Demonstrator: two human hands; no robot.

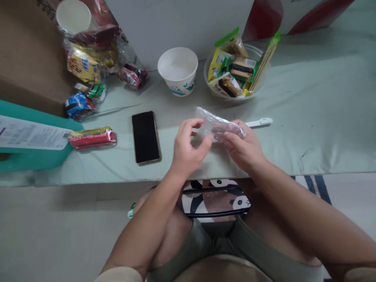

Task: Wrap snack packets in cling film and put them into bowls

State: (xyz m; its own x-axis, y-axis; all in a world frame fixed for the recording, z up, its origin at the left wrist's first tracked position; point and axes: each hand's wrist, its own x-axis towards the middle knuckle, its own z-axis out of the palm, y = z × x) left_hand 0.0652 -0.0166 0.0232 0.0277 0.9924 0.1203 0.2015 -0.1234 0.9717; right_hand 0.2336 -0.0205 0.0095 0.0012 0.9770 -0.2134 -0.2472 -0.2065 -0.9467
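Note:
My right hand (242,145) pinches a crumpled clear plastic bag (214,124) between thumb and fingers. Whether anything lies inside the bag is hard to make out through the shiny film and the fingers. At the bag's left edge is my left hand (189,145), thumb and fingers apart and curved toward it; I cannot tell if it touches. A slim white plastic tool (260,123) lies on the table just beyond my right hand. To the left of my left hand, a black-screened phone (146,137) rests flat.
A white paper bowl (178,70) and a clear tub (208,78) of wrapped snacks stand behind my hands. Several wrapped snacks (84,66) pile up at the back left. Red packets (94,139) lie beside a teal container (41,162) at the left. White boxes (188,23) line the back.

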